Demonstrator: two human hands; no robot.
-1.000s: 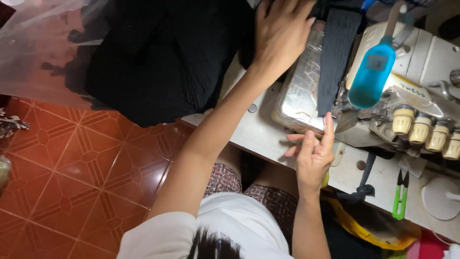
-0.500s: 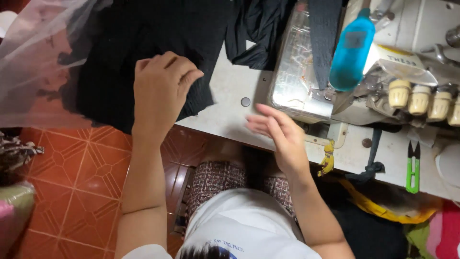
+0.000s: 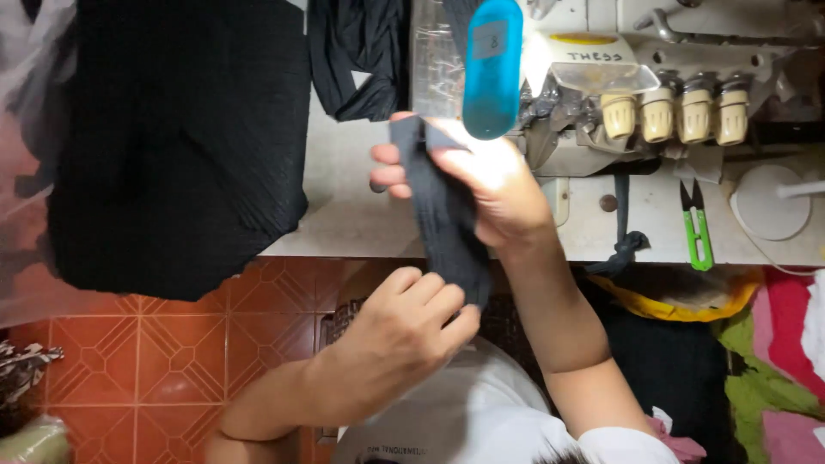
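Strip (image 3: 443, 228) is showing dark grey, ribbed; pile (image 3: 176, 142) and bundle (image 3: 357, 56) are reading black, with a faint rib on the pile. Floor (image 3: 163, 361) is showing orange-red tiles with an incised diamond-and-line pattern; table (image 3: 352, 210) is looking off-white. Bottle (image 3: 491, 64) is showing turquoise, knobs (image 3: 675, 112) cream, snips (image 3: 698, 232) bright green, cloth (image 3: 687, 305) yellow, shirt (image 3: 447, 421) white.
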